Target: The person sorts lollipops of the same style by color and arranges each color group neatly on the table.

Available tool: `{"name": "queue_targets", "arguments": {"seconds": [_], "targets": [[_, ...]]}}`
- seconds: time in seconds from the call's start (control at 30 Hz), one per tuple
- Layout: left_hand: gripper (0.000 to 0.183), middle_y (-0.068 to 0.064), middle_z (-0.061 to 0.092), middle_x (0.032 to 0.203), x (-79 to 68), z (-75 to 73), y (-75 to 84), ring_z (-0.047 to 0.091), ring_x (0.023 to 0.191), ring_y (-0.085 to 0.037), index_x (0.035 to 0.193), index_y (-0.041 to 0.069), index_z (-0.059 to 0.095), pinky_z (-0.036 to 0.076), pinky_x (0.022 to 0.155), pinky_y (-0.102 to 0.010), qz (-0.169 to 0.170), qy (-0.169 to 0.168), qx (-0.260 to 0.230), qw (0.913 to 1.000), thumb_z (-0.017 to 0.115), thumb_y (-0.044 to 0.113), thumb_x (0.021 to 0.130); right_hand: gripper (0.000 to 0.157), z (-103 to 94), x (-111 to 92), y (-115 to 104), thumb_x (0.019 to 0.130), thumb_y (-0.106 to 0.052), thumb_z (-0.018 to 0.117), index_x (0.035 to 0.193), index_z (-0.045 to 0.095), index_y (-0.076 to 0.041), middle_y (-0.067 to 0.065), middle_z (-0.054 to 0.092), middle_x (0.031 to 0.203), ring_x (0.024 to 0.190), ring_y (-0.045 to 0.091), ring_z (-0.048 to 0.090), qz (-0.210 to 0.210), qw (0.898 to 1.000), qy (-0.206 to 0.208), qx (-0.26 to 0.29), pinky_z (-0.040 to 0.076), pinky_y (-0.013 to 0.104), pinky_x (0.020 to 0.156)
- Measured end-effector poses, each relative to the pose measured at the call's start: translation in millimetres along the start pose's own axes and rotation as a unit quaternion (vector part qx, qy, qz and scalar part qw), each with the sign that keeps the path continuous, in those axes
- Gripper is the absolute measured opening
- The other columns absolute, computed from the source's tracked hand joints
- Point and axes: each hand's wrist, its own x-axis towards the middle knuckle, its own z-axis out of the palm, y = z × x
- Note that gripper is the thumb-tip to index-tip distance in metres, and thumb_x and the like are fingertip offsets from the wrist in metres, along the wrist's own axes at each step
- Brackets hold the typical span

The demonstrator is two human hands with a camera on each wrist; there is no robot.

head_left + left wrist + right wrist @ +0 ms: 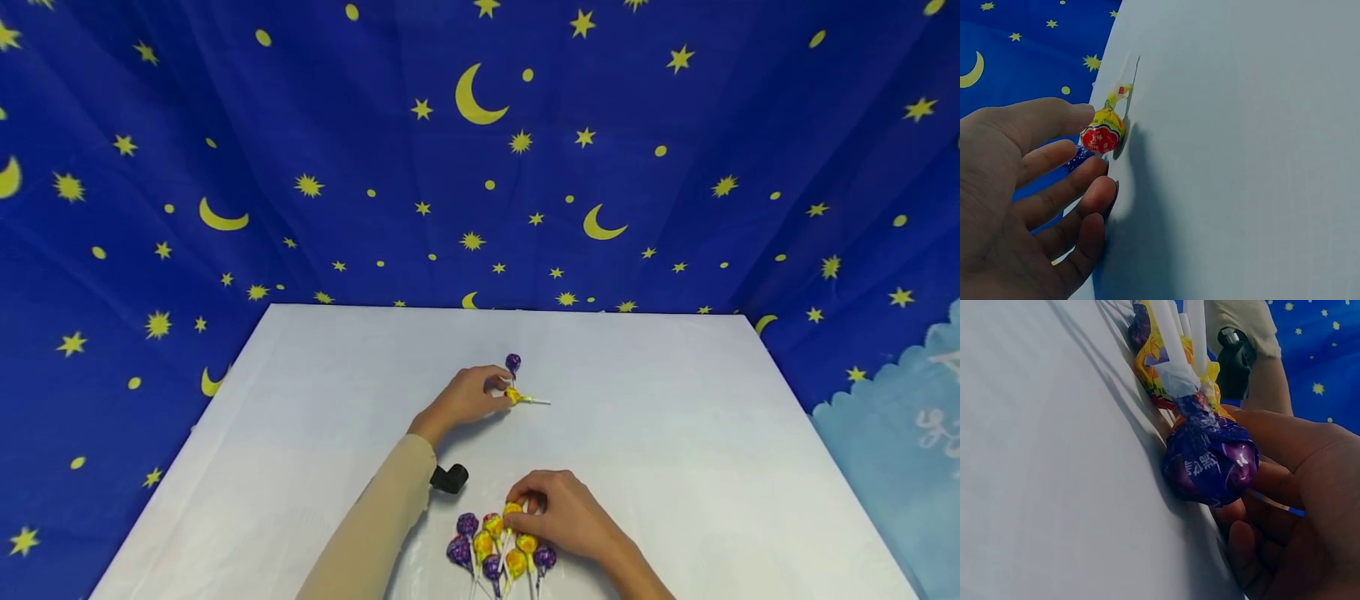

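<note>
My left hand [471, 394] is at the table's middle, fingers spread and loosely bent, thumb tip right at the head of a yellow-and-red wrapped lollipop [1104, 132]. That lollipop lies with its white stick pointing right in the head view. Just beyond it lies a purple lollipop [513, 362], partly hidden behind the fingers in the left wrist view. Near the front edge, my right hand [566, 510] pinches a yellow lollipop [512, 507] between thumb and forefinger, above a group of yellow and purple lollipops. One purple lollipop [1211, 464] overlaps the right fingers in the right wrist view.
The group includes a purple lollipop [459, 551] at its left and a yellow one [516, 563] at its front. A black device [450, 478] sits by the left sleeve [382, 517]. Blue starry cloth [480, 167] hangs behind the white table [675, 417].
</note>
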Motion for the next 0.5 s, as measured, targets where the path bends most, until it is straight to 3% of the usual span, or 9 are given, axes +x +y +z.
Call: {"name": "queue_targets", "arguments": {"seconds": [0.3, 0.5], "targets": [[0.05, -0.001, 0.065, 0.112, -7.3, -6.9, -2.2, 0.058, 0.097, -0.017, 0.129, 0.013, 0.058, 0.044, 0.087, -0.04, -0.027, -0.004, -0.004, 0.9996, 0.073, 0.033, 0.085, 0.024, -0.7, 0, 0, 0.08, -0.047, 0.074, 0.093, 0.072, -0.027, -0.014, 0.06, 0.074, 0.063, 0.005, 0.055, 0.017, 1.0, -0.01, 0.016, 0.045, 0.024, 0.057], [0.051, -0.003, 0.066, 0.11, -21.3, -13.0, -7.7, 0.059, 0.102, -0.02, 0.128, 0.008, 0.059, 0.043, 0.092, -0.04, -0.032, -0.003, 0.0, 0.9995, 0.073, 0.033, 0.086, 0.025, 1.8, 0, -1, 0.08, -0.046, 0.075, 0.093, 0.072, -0.025, -0.013, 0.061, 0.074, 0.063, 0.005, 0.055, 0.024, 0.999, -0.013, 0.03, 0.045, 0.025, 0.057]]}}
